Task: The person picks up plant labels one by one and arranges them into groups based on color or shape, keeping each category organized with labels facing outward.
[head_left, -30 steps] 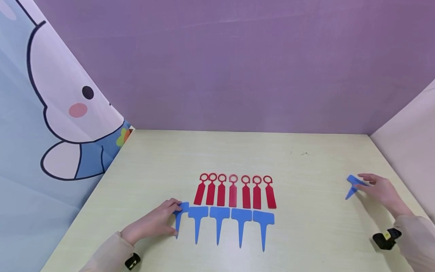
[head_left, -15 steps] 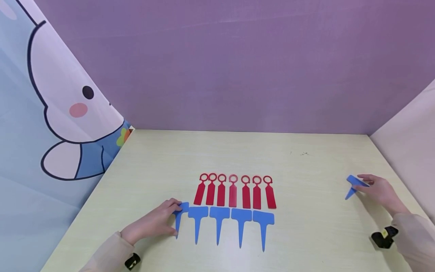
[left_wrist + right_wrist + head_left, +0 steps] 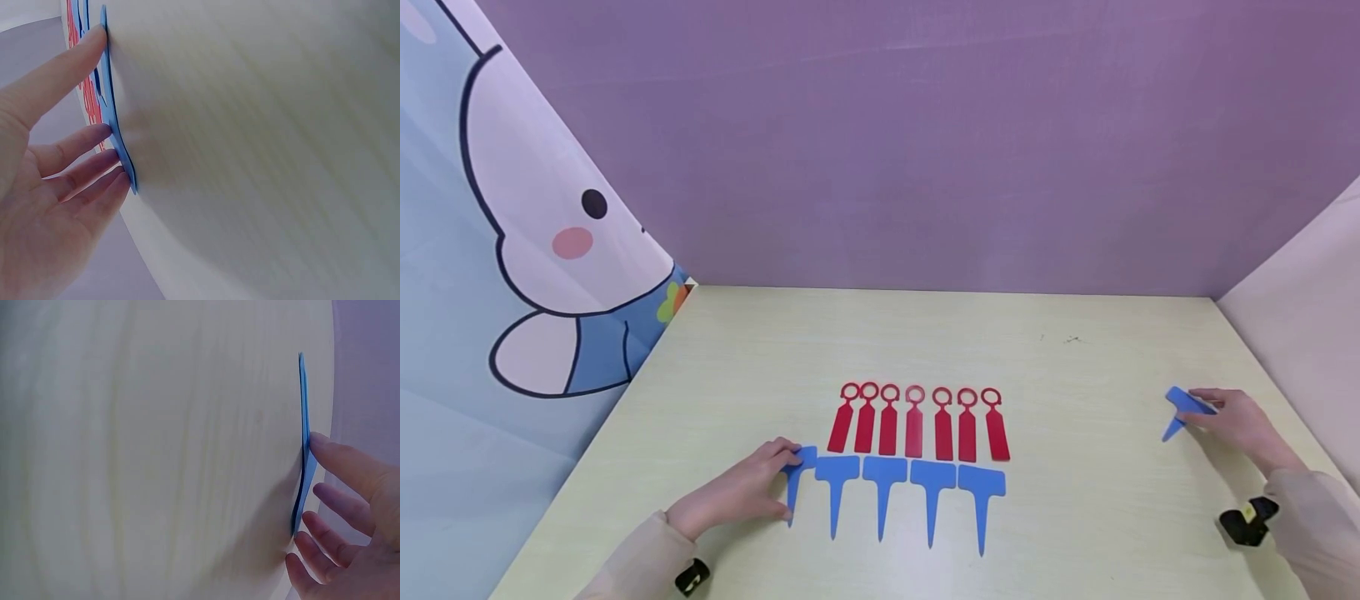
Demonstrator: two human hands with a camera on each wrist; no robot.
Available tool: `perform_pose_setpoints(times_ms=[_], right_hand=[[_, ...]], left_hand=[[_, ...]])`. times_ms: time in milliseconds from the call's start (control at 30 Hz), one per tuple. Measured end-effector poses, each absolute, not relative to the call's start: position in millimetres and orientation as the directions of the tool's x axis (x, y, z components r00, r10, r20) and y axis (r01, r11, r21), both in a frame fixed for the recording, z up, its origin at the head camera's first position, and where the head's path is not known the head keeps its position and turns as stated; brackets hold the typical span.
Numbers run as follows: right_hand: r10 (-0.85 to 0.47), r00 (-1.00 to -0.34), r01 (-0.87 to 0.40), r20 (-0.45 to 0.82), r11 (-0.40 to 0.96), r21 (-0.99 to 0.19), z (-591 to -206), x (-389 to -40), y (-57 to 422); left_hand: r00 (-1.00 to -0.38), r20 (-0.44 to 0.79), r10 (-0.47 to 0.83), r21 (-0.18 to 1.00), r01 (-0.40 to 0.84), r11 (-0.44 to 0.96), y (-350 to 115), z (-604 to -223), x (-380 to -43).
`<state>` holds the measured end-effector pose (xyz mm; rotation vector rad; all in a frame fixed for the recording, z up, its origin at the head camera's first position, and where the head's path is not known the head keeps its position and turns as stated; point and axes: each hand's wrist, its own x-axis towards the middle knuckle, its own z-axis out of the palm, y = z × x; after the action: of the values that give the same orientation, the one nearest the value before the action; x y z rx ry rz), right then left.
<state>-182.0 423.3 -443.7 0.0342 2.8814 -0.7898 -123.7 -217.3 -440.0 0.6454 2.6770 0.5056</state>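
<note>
Blue T-shaped plant labels (image 3: 884,483) lie in a row on the pale table, stems toward me. My left hand (image 3: 741,487) rests on the leftmost label (image 3: 797,473); the thumb touches its pointed tip and the other fingertips its wide head. In the left wrist view, these fingers (image 3: 81,140) are spread along the label (image 3: 109,112). Far to the right, my right hand (image 3: 1243,425) touches a separate blue plant label (image 3: 1176,402). The right wrist view has the thumb (image 3: 340,459) on that label (image 3: 304,419), the other fingers spread and slightly bent beside it.
Above the blue row lies a row of several red tags (image 3: 913,429) with ring ends. A purple backdrop (image 3: 955,150) rises behind the table (image 3: 1075,517). A cartoon-printed cloth (image 3: 445,433) hangs at the left and a pale cloth (image 3: 1315,333) at the right.
The right hand's fingers have dropped slightly toward the separate label, and the right wrist has shifted a little left. The left hand and the rows look unmoved.
</note>
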Motion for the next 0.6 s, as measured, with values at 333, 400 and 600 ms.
perform_pose_setpoints(times_ms=[333, 400, 600], right_hand=[[-0.022, -0.980, 0.084, -0.198, 0.857, -0.509, -442.1, -184.9, 425.8], [-0.021, -0.978, 0.089, -0.209, 0.858, -0.506, -442.3, -186.0, 427.3], [-0.032, -0.972, 0.095, -0.231, 0.852, -0.516, -443.2, -188.7, 431.1]], left_hand=[[-0.838, -0.239, 0.491, 0.410, 0.371, 0.833, -217.4, -440.6, -124.2], [-0.838, -0.240, 0.491, 0.411, 0.370, 0.833, -217.3, -440.7, -124.3], [-0.840, -0.248, 0.483, 0.415, 0.359, 0.836, -216.6, -439.4, -124.3]])
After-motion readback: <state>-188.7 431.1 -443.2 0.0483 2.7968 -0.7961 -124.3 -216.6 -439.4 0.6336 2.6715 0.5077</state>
